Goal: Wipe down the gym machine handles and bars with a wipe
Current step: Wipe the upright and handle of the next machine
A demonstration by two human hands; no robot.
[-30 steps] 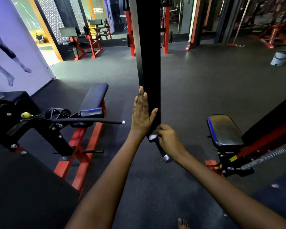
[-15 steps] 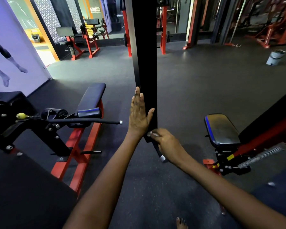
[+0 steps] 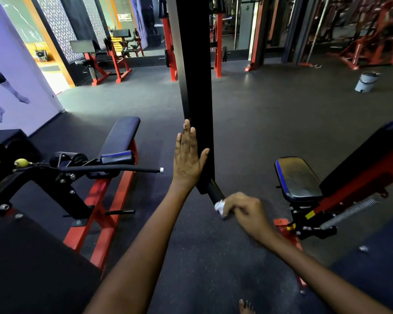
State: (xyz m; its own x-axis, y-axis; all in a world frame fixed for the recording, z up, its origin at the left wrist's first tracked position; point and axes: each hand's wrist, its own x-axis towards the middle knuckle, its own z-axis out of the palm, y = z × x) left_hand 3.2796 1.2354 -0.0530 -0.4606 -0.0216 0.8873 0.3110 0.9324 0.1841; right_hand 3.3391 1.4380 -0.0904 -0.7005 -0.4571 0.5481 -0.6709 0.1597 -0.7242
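Dark rubber floor [image 3: 270, 123] spreads out past my fingers, with red-framed machines [image 3: 168, 41] blurred along the far wall and a pale bucket [image 3: 366, 82] well off beyond my right hand; what is in the bucket I cannot make out. Straight ahead rises the black bar [image 3: 196, 87], its top cut off by the edge of view. My left hand [image 3: 188, 158] lies flat against its left face, fingers straight and together, pointing up, thumb spread across the bar's front. Below that thumb the bar ends and a round black handle [image 3: 216, 191] slants down toward my right hand [image 3: 244, 209]. That hand is curled round the handle's lower end with the wipe [image 3: 220, 206] bunched inside the grip; only a small crumpled white wad shows at the thumb side, the rest is hidden under my fingers, as is the handle's tip. The handle looks matt and dark where it is bare. Left of my left fingers stands a bench [image 3: 120, 137] with a thin rod [image 3: 123, 169] ending in a white cap that points toward my wrist. Right of my right hand is a padded seat [image 3: 297, 175] with a blue edge, its red frame and a spring partly cut off. Toes [image 3: 246, 307] show at the bottom edge.
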